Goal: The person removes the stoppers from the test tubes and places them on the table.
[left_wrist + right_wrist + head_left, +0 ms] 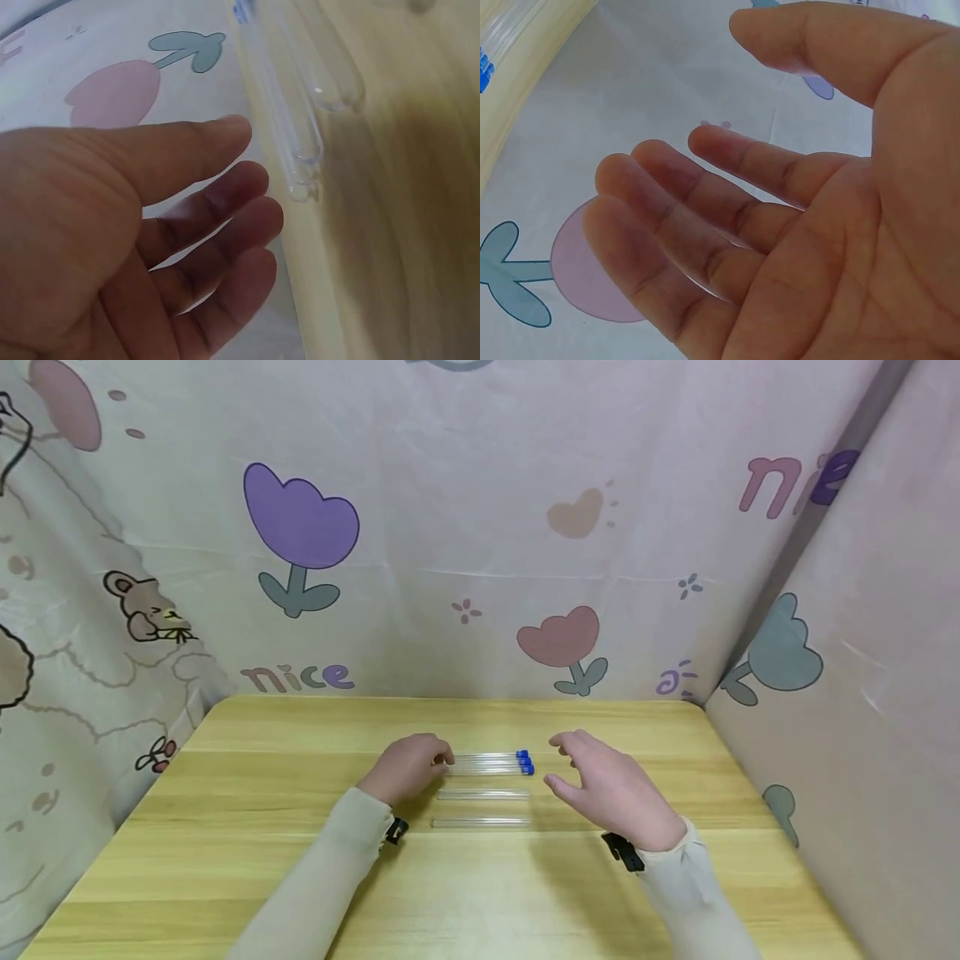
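Three clear test tubes with blue caps (491, 764) lie side by side on the wooden table, capped ends to the right. In front of them lie two clear tubes without caps, a nearer one (480, 822) and a middle one (483, 794). My left hand (408, 767) is at the rounded left ends of the capped tubes, fingers loosely bent; the left wrist view shows nothing between thumb and fingers, with the tube ends (304, 169) just beyond the fingertips. To the right of the blue caps, my right hand (611, 781) hovers with spread thumb and relaxed fingers, holding nothing.
The light wooden table (247, 827) reaches back to a printed cloth (450, 527) hanging behind it. More of this cloth borders the left and right sides. Black straps (622, 852) circle both wrists.
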A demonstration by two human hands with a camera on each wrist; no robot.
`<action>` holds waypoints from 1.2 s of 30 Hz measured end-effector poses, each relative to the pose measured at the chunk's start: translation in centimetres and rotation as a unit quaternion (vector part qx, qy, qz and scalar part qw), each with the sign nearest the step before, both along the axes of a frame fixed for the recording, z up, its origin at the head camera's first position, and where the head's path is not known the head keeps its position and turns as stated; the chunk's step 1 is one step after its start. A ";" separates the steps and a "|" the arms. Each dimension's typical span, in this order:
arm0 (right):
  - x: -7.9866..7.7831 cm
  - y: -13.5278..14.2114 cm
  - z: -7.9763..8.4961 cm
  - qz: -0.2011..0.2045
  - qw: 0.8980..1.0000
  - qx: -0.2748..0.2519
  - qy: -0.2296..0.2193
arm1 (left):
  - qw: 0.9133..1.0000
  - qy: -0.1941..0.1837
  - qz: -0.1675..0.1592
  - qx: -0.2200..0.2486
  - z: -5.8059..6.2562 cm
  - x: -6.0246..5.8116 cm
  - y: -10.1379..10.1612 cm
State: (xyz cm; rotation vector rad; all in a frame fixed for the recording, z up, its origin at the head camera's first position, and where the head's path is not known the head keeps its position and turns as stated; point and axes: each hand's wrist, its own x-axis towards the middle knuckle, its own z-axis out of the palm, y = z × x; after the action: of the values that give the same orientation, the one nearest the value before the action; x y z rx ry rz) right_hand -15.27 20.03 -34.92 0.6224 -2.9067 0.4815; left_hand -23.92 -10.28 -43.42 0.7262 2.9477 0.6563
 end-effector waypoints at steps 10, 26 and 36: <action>0.1 0.0 0.2 0.005 1.000 -0.002 0.007 | 1.000 0.011 0.004 -0.024 -1.4 -0.8 0.4; 0.2 0.0 0.0 0.008 1.000 -0.004 0.008 | 0.998 0.036 -0.001 -0.050 -1.6 -0.9 0.6; 0.0 -0.1 0.0 0.014 0.998 -0.017 0.053 | 0.995 0.102 0.009 -0.005 2.8 1.5 0.1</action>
State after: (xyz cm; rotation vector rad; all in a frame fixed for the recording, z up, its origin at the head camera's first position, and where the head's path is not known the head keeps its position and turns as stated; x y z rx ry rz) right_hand -15.31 19.94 -34.88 0.6646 -2.7869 0.4846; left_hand -22.40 -10.15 -40.67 0.8115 3.1433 0.6011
